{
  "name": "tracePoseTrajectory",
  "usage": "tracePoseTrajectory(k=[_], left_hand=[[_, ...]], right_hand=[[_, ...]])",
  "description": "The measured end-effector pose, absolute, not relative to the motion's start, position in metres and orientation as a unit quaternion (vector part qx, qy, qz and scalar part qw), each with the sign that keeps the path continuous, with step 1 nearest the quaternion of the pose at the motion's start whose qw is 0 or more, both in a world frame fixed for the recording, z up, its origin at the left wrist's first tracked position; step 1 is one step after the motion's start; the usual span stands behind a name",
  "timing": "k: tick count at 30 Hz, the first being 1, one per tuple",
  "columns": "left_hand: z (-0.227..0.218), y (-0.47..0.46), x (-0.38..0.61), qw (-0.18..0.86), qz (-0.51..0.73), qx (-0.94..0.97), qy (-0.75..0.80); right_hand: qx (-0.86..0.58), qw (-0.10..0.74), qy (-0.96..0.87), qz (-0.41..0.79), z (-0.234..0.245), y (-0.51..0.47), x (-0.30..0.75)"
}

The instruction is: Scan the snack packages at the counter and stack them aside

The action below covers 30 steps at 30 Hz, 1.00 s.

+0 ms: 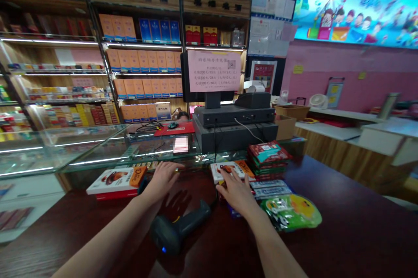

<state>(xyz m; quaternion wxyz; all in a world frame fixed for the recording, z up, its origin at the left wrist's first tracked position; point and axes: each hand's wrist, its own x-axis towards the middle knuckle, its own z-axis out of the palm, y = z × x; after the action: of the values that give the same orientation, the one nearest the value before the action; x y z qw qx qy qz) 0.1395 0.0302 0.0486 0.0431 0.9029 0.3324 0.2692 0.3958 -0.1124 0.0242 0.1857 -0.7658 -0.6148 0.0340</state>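
Observation:
My left hand (163,179) reaches forward over the dark wooden counter (342,226), fingers stretched out flat near the glass case edge, holding nothing I can see. My right hand (235,190) lies open with fingers spread on a flat white-and-orange snack box (228,169). A black barcode scanner (178,230) lies on the counter between my forearms, a blue light on its head. A second white-and-orange box (116,181) lies to the left of my left hand.
A stack of red-and-teal packets (268,158) and a green-yellow bag (292,212) sit right of my right hand. Behind stand a cash register (235,128) with a screen (214,71), a glass display case (81,147), and shelves of boxes (143,82).

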Motion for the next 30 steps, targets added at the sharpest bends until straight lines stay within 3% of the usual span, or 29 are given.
tracePoseTrajectory(k=[3,8,23,30], left_hand=[[0.048,0.029,0.162,0.114,0.226,0.911,0.325],[0.042,0.034,0.193,0.327,0.201,0.872,0.305],[-0.008,0.058,0.223,0.546,0.199,0.750,0.316],[-0.019,0.067,0.221,0.591,0.230,0.688,0.352]], right_hand=[[-0.762,0.189,-0.619,0.037,0.026,-0.113,0.392],[-0.748,0.194,-0.633,0.043,0.027,-0.114,0.385],[-0.714,0.194,-0.670,0.061,0.028,-0.114,0.368],[-0.699,0.204,-0.683,0.058,0.027,-0.115,0.364]])
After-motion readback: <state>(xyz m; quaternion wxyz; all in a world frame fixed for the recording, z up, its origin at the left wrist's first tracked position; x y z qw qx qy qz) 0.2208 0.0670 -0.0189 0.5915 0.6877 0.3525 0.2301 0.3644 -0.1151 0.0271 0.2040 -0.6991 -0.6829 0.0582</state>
